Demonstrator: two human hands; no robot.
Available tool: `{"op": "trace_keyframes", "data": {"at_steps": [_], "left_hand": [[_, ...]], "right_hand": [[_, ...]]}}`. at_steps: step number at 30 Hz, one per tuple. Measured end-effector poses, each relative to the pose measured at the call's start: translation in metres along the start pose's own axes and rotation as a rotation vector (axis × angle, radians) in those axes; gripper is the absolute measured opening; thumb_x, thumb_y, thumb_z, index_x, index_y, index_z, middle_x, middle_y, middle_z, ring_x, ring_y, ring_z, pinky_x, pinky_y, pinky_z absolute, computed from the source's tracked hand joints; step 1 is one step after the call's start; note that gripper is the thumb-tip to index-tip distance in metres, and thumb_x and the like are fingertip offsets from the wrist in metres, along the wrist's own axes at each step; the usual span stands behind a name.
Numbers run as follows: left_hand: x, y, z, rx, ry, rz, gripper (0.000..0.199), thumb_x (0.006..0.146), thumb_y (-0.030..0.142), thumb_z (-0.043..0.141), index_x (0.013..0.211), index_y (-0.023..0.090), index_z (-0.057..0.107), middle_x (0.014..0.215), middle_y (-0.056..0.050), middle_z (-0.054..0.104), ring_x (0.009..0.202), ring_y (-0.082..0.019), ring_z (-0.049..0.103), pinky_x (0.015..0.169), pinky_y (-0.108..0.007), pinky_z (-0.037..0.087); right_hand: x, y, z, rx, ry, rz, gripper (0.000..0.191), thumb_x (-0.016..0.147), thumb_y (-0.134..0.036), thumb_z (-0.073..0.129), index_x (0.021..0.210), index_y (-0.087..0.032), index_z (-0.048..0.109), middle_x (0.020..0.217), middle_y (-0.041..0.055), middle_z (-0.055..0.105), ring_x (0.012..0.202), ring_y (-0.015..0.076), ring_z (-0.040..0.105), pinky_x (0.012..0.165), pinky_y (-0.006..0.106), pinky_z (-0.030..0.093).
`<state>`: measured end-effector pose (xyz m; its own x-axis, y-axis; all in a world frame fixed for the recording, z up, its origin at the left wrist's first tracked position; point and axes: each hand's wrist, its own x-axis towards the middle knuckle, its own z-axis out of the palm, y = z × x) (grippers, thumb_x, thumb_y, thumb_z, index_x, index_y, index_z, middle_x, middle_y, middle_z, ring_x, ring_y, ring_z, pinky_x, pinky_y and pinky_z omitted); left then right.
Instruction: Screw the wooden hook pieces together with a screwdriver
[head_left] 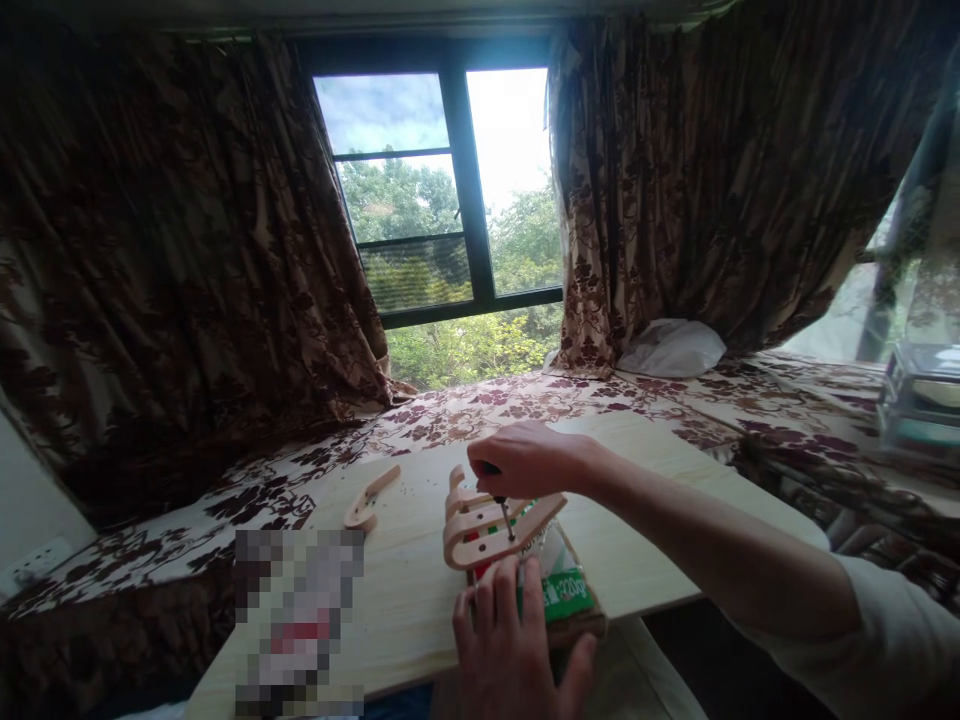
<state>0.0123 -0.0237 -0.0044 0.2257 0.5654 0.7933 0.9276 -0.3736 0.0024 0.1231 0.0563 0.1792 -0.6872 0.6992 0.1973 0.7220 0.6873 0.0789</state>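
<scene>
My right hand (517, 458) is closed round the dark handle of a screwdriver (506, 515), whose shaft points down at a curved wooden frame (480, 530) with dark holes. That frame rests on a red, white and green package (566, 590) near the table's front edge. Fingers spread, my left hand (510, 640) lies against the package and the near side of the frame. Whether the screwdriver tip sits in a screw is too small to tell.
On the pale table (405, 600) lie a curved wooden piece (373, 497) and small bits beside it. A blurred-out item (300, 620) is at the front left. Behind are a patterned cloth ledge (525, 395), a white bag (671, 348) and a clear box (922, 400).
</scene>
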Motion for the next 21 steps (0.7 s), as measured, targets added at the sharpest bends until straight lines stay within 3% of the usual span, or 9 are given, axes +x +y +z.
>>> {"op": "trace_keyframes", "data": {"at_steps": [8, 16, 21], "left_hand": [[0.001, 0.002, -0.003, -0.011, -0.01, -0.019, 0.055, 0.077, 0.057, 0.049, 0.117, 0.02, 0.056, 0.117, -0.009, 0.057, 0.104, -0.026, 0.047, 0.093, -0.046, 0.03], [-0.002, 0.0, 0.004, 0.008, 0.026, -0.016, 0.057, 0.075, 0.058, 0.05, 0.116, 0.02, 0.057, 0.117, -0.01, 0.057, 0.106, -0.026, 0.048, 0.09, -0.045, 0.031], [-0.001, 0.001, 0.001, 0.012, 0.021, -0.019, 0.055, 0.076, 0.057, 0.049, 0.116, 0.02, 0.057, 0.119, -0.01, 0.057, 0.106, -0.026, 0.048, 0.091, -0.044, 0.031]], "right_hand": [[0.007, 0.005, 0.014, -0.016, 0.087, 0.135, 0.024, 0.083, -0.032, 0.046, 0.088, -0.018, 0.065, 0.085, 0.0081, 0.069, 0.072, 0.0172, 0.059, 0.052, 0.026, 0.028], [0.001, 0.012, -0.003, 0.08, -0.01, -0.052, 0.017, 0.076, -0.032, 0.053, 0.083, -0.023, 0.066, 0.073, -0.0002, 0.066, 0.059, 0.0113, 0.05, 0.049, 0.022, 0.028], [0.0, 0.009, 0.004, 0.055, 0.007, 0.042, 0.021, 0.078, -0.032, 0.052, 0.087, -0.021, 0.067, 0.079, 0.0036, 0.068, 0.065, 0.0138, 0.055, 0.05, 0.023, 0.029]]}}
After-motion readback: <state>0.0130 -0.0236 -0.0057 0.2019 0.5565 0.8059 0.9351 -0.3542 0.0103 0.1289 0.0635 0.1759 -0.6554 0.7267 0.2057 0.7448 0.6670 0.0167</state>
